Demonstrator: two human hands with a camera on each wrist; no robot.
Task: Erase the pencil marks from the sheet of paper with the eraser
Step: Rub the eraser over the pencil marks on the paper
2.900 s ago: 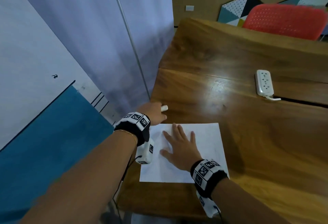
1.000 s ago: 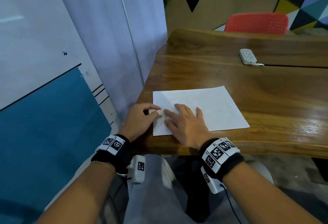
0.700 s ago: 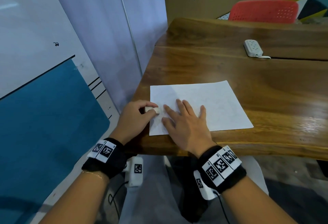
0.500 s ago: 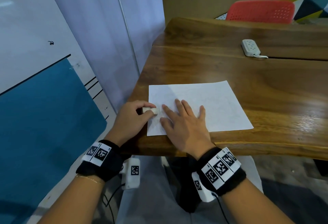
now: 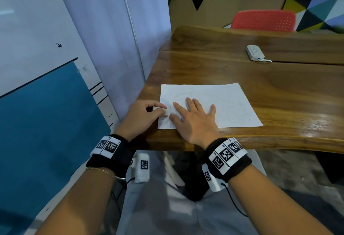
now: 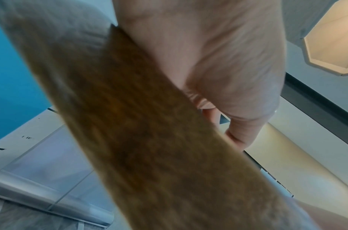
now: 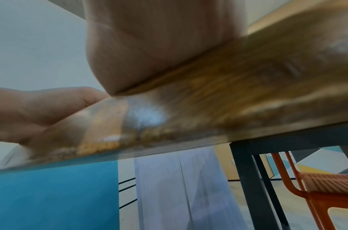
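A white sheet of paper (image 5: pixel 219 100) with faint pencil lines lies near the front left corner of the wooden table (image 5: pixel 279 89). My left hand (image 5: pixel 143 115) pinches a small white eraser (image 5: pixel 164 111) and holds it down on the sheet's left edge. My right hand (image 5: pixel 193 117) lies flat on the paper just right of the eraser, fingers spread. The wrist views show mostly the table's edge (image 6: pixel 149 140) and the heels of my hands; the eraser is hidden there.
A white power strip (image 5: pixel 255 52) lies on the far part of the table. A red chair (image 5: pixel 262 20) stands behind it. A wall with a blue panel (image 5: pixel 42 119) and a curtain runs along the left. My lap is below the table's front edge.
My left hand brought the eraser from the table beyond the sheet to the sheet's left edge. Over the last second the eraser has stayed on that edge and the right hand has stayed flat.
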